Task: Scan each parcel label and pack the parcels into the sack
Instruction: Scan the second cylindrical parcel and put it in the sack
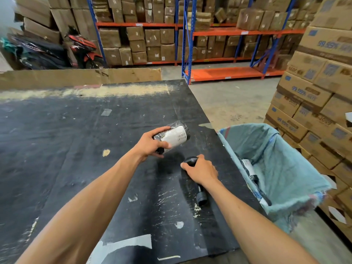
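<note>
Left hand (150, 144) grips the labelled parcel (172, 137) above the bench (76, 149); right hand (202, 171), nearer the sack (285, 168), clasps the scanner (196, 180).

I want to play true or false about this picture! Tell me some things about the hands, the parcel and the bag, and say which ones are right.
1. The left hand holds a parcel with a white label. True.
2. The right hand is empty. False: it grips a black scanner.
3. The blue sack stands open beside the table's right edge. True.
4. The sack has nothing inside. False: at least one labelled parcel already lies in it.
5. The held parcel is already over the sack. False: it is above the black table, left of the sack.
</note>
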{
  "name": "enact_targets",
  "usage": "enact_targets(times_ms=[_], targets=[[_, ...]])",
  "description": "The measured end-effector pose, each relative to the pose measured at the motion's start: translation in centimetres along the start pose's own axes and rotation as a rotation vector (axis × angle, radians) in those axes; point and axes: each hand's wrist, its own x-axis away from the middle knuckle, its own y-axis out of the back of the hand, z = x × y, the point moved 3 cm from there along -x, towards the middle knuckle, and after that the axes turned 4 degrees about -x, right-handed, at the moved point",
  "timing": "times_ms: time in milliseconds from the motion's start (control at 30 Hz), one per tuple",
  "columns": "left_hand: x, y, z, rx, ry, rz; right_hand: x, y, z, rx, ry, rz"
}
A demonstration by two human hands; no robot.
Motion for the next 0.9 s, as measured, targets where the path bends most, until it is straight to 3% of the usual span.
enact_targets(times_ms=[133,267,533,633,800,900], targets=[[-0.6,-1.4,-0.6,0.028,-0.033,-0.012,-0.5,1.3,0.4,0.011,0.004,-0.001],[-1.7,-3.7,-2.0,0.008,-0.086,0.009,-1.1,4.2,0.6,-0.154,0.038,-0.172],[-2.8,-13.4,-6.1,-0.047,-0.219,0.029,-4.3,10.2,-1.1,-0.775,0.040,-0.269],[-3.0,-18.4,-6.9,-0.160,-0.303,0.037,-5.9,12.7,-2.7,-0.892,0.002,-0.312],[-5.7,-26.0,-6.3,-0.389,-0.297,0.323,-9.4,19.2,-10.2,-0.782,-0.066,-0.333],[-8.3,-29.0,-4.6,-0.724,-0.267,0.274,-11.2,21.7,-15.9,-0.592,-0.077,-0.239]])
